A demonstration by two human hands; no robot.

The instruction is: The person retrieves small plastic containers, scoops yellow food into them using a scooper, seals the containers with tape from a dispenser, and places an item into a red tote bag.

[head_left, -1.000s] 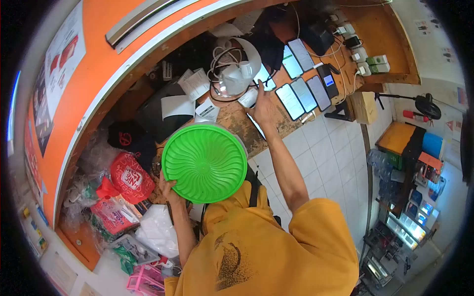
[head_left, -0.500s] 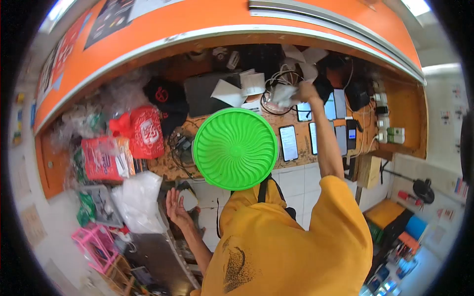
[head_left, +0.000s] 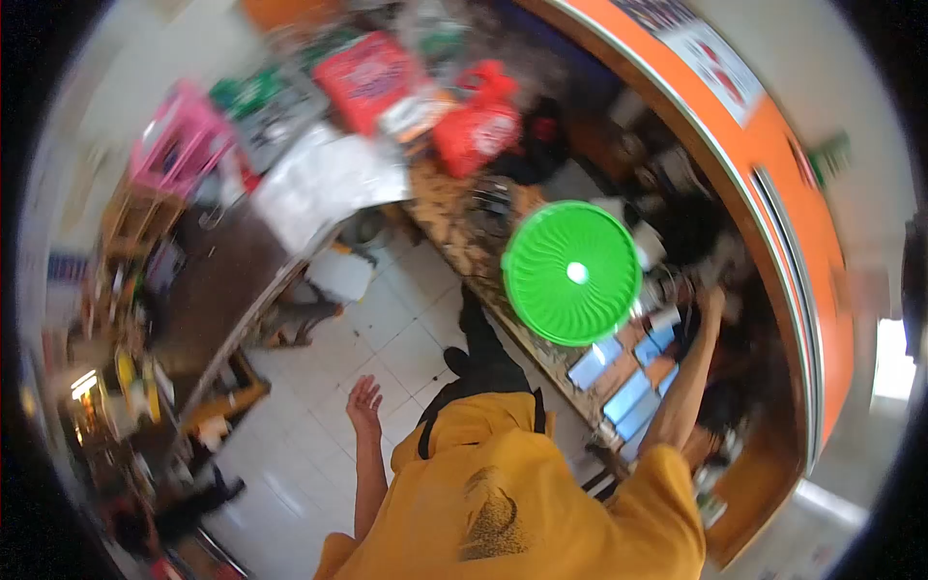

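My left hand (head_left: 364, 401) is raised over the tiled floor, fingers apart, with nothing in it. My right hand (head_left: 713, 300) reaches over the back of the workbench, beside tangled cables (head_left: 667, 288); its fingers are blurred, and whatever they might hold does not show. Below that forearm lie several phones (head_left: 628, 396) with lit or bluish screens. A round bright green plastic lid or basket (head_left: 541, 280) with swirling ribs sits over the bench, left of my right hand and touched by neither hand.
Red plastic bags (head_left: 478, 135) and a white plastic bag (head_left: 329, 188) lie to the upper left. A dark side table (head_left: 217, 280) stands on the left, with a pink rack (head_left: 179, 140) behind it. An orange cabinet front (head_left: 764, 193) overhangs the bench. Tiled floor (head_left: 329, 387) lies between.
The view has swung round to the left, so the bench now runs diagonally. My left hand is now over the floor. The whitish thing by my right hand is no longer distinct.
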